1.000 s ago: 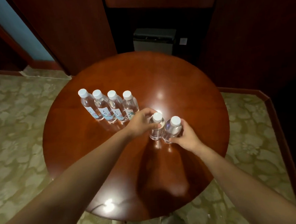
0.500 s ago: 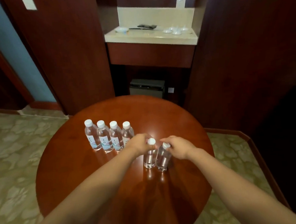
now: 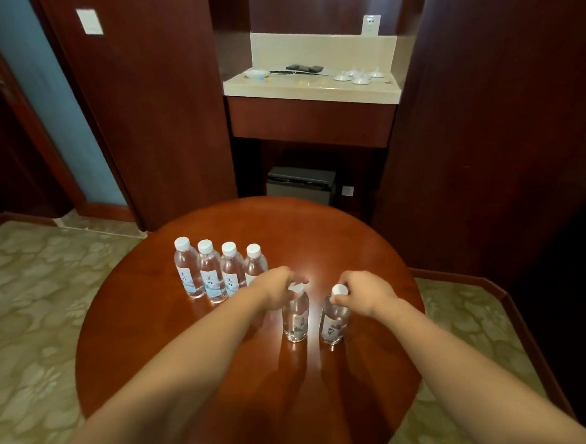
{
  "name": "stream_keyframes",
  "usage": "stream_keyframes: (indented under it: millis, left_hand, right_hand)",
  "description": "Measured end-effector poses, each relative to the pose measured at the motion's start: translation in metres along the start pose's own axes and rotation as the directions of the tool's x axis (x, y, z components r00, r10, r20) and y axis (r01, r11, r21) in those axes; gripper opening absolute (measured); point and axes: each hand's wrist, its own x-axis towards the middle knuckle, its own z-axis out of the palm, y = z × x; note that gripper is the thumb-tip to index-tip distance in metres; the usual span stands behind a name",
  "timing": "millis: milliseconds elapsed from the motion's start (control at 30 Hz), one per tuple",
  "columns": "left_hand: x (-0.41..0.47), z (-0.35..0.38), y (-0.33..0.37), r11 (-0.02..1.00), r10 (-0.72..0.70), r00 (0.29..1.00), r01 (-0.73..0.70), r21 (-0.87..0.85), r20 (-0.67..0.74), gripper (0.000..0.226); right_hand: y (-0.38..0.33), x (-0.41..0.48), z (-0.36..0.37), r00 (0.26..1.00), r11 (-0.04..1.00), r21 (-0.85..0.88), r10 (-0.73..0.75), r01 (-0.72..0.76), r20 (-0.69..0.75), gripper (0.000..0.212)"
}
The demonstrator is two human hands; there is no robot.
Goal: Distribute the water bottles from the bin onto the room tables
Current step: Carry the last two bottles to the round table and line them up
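As both forearms reach forward over the round table, left hand: palm down, wrist level, fingers curled over the top of the left bottle, grasping it by the cap, which is mostly hidden under the fingers.
Right hand: palm down and turned inward, thumb and fingertips pinching the white cap of the right bottle.
Left bottle: standing on the table near its middle, straight beneath the left hand, its clear body hanging below the knuckles.
Right bottle: standing just beside the left bottle with a narrow gap between them, to the left of and below the right hand.
Row of four bottles: upright, side by side and touching, on the far left part of the table, just beyond the left wrist; neither hand touches them.
Counter: pale top in a wooden alcove behind the table, with small dishes on it.
Floor: patterned carpet.
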Motion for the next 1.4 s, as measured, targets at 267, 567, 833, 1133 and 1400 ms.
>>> stream_keyframes:
  millis: [267,567,833,1133,1400]
  left_hand:
    - [-0.006,0.005,-0.005,0.991,-0.077,0.992,0.065,-0.121,-0.099,0.055]
    - [0.002,0.018,-0.004,0.980,-0.186,0.957,0.166,-0.108,-0.221,0.041]
    - [0.007,0.015,-0.009,0.997,-0.074,0.971,0.067,-0.036,-0.228,0.047]
    - [0.019,-0.003,-0.008,0.978,0.051,0.978,-0.008,0.209,-0.203,0.037]
    - [0.045,-0.027,-0.019,0.908,0.135,0.973,-0.046,0.418,-0.188,0.037]
  right_hand:
    - [0.012,0.001,0.003,0.998,0.984,0.176,-0.018,0.007,0.060,0.033]
    - [0.016,-0.001,0.011,1.000,0.965,0.261,0.007,-0.009,0.011,0.034]
    - [0.018,0.007,0.016,1.000,0.970,0.242,-0.002,0.005,-0.012,0.036]
    - [0.007,0.029,0.019,0.998,0.937,0.349,-0.007,0.026,-0.054,0.029]
    - [-0.005,0.058,0.018,0.998,0.943,0.331,0.000,0.022,-0.067,0.033]
